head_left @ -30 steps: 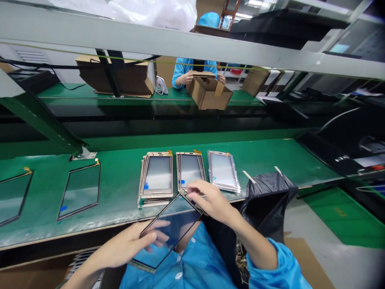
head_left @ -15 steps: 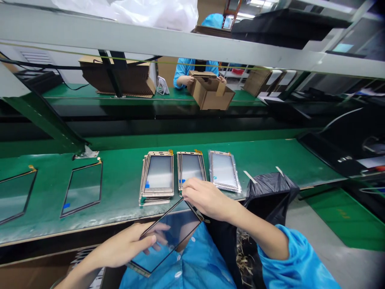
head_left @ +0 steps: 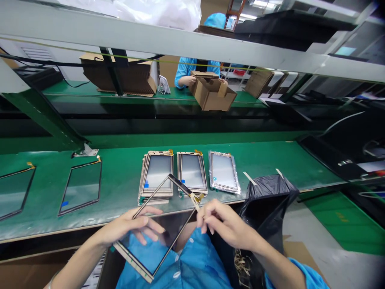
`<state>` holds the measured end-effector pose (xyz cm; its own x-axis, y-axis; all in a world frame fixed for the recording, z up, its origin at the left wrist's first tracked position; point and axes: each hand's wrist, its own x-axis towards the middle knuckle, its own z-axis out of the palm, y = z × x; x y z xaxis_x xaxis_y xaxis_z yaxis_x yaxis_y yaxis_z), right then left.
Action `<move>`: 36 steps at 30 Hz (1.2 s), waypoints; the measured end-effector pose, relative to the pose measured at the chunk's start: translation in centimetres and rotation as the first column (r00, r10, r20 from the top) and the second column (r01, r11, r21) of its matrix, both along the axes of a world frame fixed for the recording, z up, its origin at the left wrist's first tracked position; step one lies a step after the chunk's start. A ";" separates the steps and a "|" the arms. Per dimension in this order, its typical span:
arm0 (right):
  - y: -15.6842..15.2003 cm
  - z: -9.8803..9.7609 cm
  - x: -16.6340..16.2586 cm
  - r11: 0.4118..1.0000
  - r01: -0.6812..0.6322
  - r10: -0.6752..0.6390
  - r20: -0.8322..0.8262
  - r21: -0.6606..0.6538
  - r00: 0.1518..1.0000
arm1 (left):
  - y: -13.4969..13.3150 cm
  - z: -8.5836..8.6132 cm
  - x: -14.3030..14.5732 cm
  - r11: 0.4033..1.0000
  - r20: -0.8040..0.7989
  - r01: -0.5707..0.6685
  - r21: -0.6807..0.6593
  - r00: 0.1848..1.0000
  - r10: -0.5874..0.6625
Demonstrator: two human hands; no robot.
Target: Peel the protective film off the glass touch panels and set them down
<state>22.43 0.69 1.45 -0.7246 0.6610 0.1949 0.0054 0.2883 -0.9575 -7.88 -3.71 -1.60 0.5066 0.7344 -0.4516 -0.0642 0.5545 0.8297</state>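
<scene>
My left hand [head_left: 132, 226] grips a clear touch panel [head_left: 168, 228] with a dark border by its left edge, and several fingers show through the glass. The panel is tilted above my lap, one corner pointing toward the table. At its right side, my right hand [head_left: 224, 222] is closed in a pinch at the end of a narrow cream strip [head_left: 195, 202]. This strip stands off the panel's border beside a small gold flex cable [head_left: 199, 197]. Behind lie a left stack of panels [head_left: 158, 176], a middle stack [head_left: 192, 172] and a plastic-wrapped stack [head_left: 224, 170].
Two single panels, one here [head_left: 81, 186], lie left on the green table [head_left: 120, 192]. A black bag [head_left: 267, 196] is taped to the front edge on the right. Across the bench, a person holds a cardboard box [head_left: 215, 94]. A white beam [head_left: 180, 40] crosses above.
My right hand has moved right and down from the panel's top corner, and a cream strip now stands off the border. The panel has shifted left and its top corner shows uncovered.
</scene>
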 end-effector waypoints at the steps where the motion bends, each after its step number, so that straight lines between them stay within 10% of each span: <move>1: -0.5 0.2 0.8 0.994 0.049 -0.053 -0.044 -0.093 0.998 | 0.2 -0.2 -0.3 0.999 0.003 -0.035 -0.008 0.999 0.035; 6: -2.0 0.0 9.2 0.889 0.392 -0.458 -0.413 -0.239 0.787 | 1.2 -1.0 -1.2 0.959 0.003 -0.272 -0.075 0.962 0.273; 9: -2.0 -3.0 15.3 0.628 0.702 -0.740 -0.537 -0.336 0.405 | 1.9 -1.4 -0.8 0.915 0.024 -0.397 -0.076 0.916 0.400; 13: -2.2 -10.3 17.7 0.218 0.972 -0.961 -0.194 -0.093 0.197 | 2.8 -1.6 1.0 0.877 0.098 -0.468 -0.111 0.872 0.479; 19: -2.7 -17.3 12.1 0.109 0.989 -0.993 0.048 0.101 0.105 | 3.2 -1.4 4.0 0.802 0.212 -0.581 -0.139 0.773 0.598; 22: -2.7 -15.0 7.5 0.276 0.956 -0.959 0.094 0.103 0.267 | 3.0 -1.2 5.4 0.767 0.229 -0.629 -0.127 0.734 0.639; 26: -2.6 -9.3 0.4 0.737 0.675 -0.674 -0.046 0.035 0.737 | 2.2 -1.0 6.7 0.747 0.277 -0.663 -0.057 0.708 0.650; 36: -2.5 -7.7 -3.7 0.821 0.557 -0.558 -0.024 0.123 0.829 | 0.1 -1.2 6.4 0.753 0.432 -0.655 0.059 0.697 0.572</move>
<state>18.77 -1.83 -6.29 -0.2424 0.9252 0.2918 0.2122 0.3441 -0.9147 -1.53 -3.57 -2.80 0.0037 0.9896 -0.1439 -0.6498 0.1117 0.7518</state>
